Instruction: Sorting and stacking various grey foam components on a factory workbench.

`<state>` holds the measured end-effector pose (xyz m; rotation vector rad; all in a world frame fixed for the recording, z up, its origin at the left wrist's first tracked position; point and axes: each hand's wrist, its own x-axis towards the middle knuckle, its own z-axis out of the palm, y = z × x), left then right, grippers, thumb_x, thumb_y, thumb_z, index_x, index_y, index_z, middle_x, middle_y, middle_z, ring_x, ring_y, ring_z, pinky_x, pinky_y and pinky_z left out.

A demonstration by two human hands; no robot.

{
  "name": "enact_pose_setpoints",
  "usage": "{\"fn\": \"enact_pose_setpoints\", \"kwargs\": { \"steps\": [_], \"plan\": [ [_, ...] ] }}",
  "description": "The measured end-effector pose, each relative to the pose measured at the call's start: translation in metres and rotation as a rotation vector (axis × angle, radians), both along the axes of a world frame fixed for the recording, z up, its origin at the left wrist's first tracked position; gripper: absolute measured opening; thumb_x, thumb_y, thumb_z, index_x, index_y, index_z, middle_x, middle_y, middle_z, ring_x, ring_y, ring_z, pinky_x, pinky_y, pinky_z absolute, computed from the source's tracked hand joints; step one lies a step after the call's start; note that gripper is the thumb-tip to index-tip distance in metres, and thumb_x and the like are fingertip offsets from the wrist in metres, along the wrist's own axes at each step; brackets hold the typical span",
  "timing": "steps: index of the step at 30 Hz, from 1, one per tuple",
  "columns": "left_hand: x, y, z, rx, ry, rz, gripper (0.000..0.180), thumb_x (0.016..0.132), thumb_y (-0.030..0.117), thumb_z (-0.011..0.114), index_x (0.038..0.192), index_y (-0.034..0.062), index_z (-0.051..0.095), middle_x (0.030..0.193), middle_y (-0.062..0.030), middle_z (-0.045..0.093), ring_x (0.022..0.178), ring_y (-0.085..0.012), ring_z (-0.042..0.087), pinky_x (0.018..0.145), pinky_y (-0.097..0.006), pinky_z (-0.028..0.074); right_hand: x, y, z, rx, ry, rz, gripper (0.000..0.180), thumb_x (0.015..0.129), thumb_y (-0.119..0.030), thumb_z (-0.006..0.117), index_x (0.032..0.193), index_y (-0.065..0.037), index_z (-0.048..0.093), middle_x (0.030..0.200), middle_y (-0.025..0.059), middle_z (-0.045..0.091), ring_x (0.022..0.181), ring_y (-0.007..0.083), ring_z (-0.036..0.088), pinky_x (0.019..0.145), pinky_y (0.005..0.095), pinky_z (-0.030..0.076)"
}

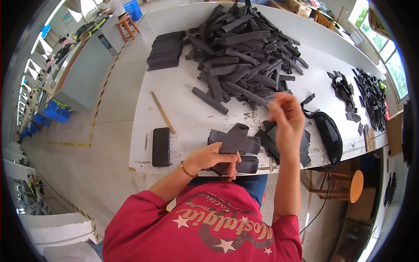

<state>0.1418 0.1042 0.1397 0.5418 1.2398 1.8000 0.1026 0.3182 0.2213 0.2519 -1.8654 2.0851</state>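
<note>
Left grip [214, 157] was narrow, pinching a dark fabric piece [235, 139] between thumb and fingers; the piece stood up just beyond my knuckles. Right grip [286, 115] hung raised over the desk [187, 135], fingers curled, thumb near forefinger; motion blur there, so I could not tell whether it held anything.

Containers: one blue crate [56, 111] on the floor, well off to the left of my left grip, dark stuff with bright yellow-green at its rim; more blue ones ran beyond it, too small to count. One further blue crate [133, 9] lay far ahead and left, contents not readable. One cardboard box [299, 8] far beyond my right grip, cut by the frame's upper edge.

Counts: one big heap of dark strips [244, 52] ahead of both grips, overlapping too much to number; one neat stack [166, 50] at its left; one loose strip [209, 100] nearer me. Left of my left grip, one black phone [161, 147] and one wooden stick [162, 112]. Under that grip, bundled dark pieces [248, 165], partly hidden by my hand. Flat dark pieces [305, 148] lay about my right forearm, partly covered by it.
</note>
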Motion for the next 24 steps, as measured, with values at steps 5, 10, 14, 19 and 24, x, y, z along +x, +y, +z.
{"fn": "enact_pose_setpoints", "kwargs": {
  "steps": [5, 10, 14, 19, 24],
  "plan": [
    [0.000, 0.002, -0.001, 0.281, -0.269, 0.382, 0.026, 0.100, 0.024, 0.052, 0.104, -0.0023, 0.055, 0.072, -0.0126, 0.066, 0.080, -0.0306, 0.069, 0.080, -0.041, 0.054, 0.026, 0.003, -0.039, 0.037, -0.074, 0.084, 0.010, 0.097, -0.011, 0.055, 0.101, -0.003, 0.050, 0.078, 0.0013, 0.052, 0.063, 0.0076, 0.048, 0.057, 0.0206, 0.039],
    [-0.014, 0.014, -0.009, 0.383, -0.292, 0.734, 0.027, 0.100, 0.029, 0.053, 0.099, 0.0023, 0.058, 0.072, -0.0123, 0.065, 0.085, -0.0342, 0.069, 0.083, -0.046, 0.053, 0.085, -0.041, -0.084, 0.615, 0.021, 0.135, 0.041, 0.073, -0.005, 0.081, 0.097, -0.003, 0.048, 0.093, 0.0105, 0.055, 0.073, 0.0181, 0.055, 0.064, 0.0295, 0.048],
    [-0.014, 0.020, -0.002, 0.391, -0.359, 0.852, 0.026, 0.099, 0.029, 0.054, 0.098, 0.0032, 0.058, 0.073, -0.0110, 0.065, 0.085, -0.0327, 0.069, 0.087, -0.045, 0.053, 0.076, -0.061, -0.093, 0.768, 0.177, 0.032, 0.033, 0.075, -0.005, 0.078, 0.097, -0.001, 0.053, 0.098, 0.0171, 0.057, 0.077, 0.0318, 0.062, 0.064, 0.0389, 0.052],
    [-0.024, 0.016, 0.017, 0.417, -0.224, 1.080, 0.021, 0.097, 0.023, 0.059, 0.099, 0.0026, 0.060, 0.083, -0.0113, 0.067, 0.083, -0.0313, 0.069, 0.081, -0.045, 0.056, 0.071, -0.058, -0.106, 0.801, 0.263, 0.048, 0.027, 0.078, 0.000, 0.072, 0.099, -0.001, 0.055, 0.099, 0.0181, 0.057, 0.079, 0.0348, 0.061, 0.064, 0.0407, 0.052],
    [-0.032, -0.003, 0.015, 0.389, -0.208, 1.096, 0.019, 0.093, 0.019, 0.065, 0.092, 0.0003, 0.062, 0.085, -0.0142, 0.067, 0.077, -0.0302, 0.069, 0.073, -0.045, 0.058, 0.071, -0.055, -0.109, 0.772, 0.311, 0.089, 0.020, 0.079, 0.003, 0.070, 0.093, 0.000, 0.056, 0.098, 0.0174, 0.059, 0.077, 0.0350, 0.061, 0.064, 0.0405, 0.052]
  ]
}}
